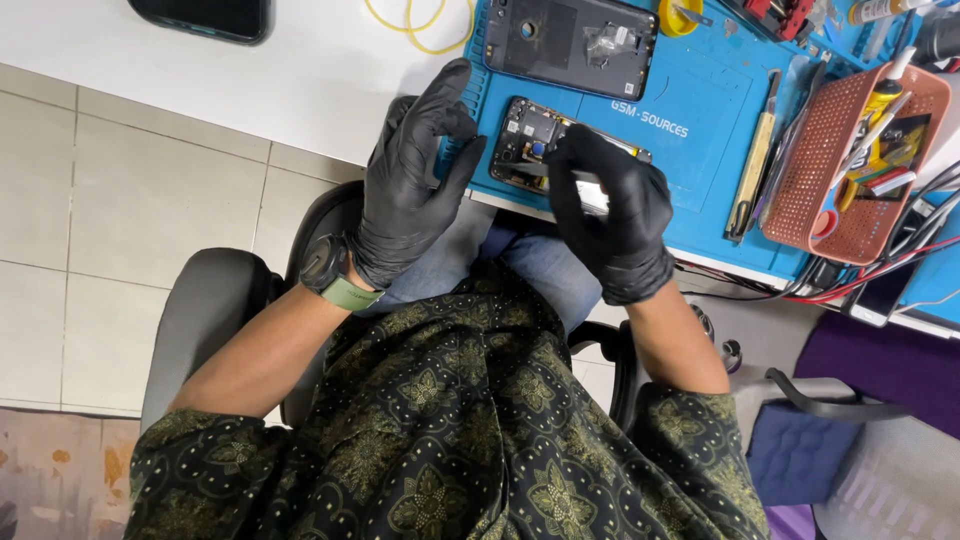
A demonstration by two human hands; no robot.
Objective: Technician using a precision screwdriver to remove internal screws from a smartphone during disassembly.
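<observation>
While the left hand point(415, 180) hovers with fingers loosely curled, holding nothing, the right hand point(610, 210) grips metal tweezers point(590, 190) over the opened phone point(530, 145) on a blue repair mat point(690, 130). At 3 o'clock stands an orange tool basket point(850, 165). White desk point(300, 70), beige floor tiles point(120, 200).

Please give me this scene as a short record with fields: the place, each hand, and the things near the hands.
Place: blue work mat on a white table
Left hand: black glove, open, at the edge of the opened phone
Right hand: black glove, holds a small silver tool over the phone
Nearby: phone back cover, orange basket, yellow cable
</observation>
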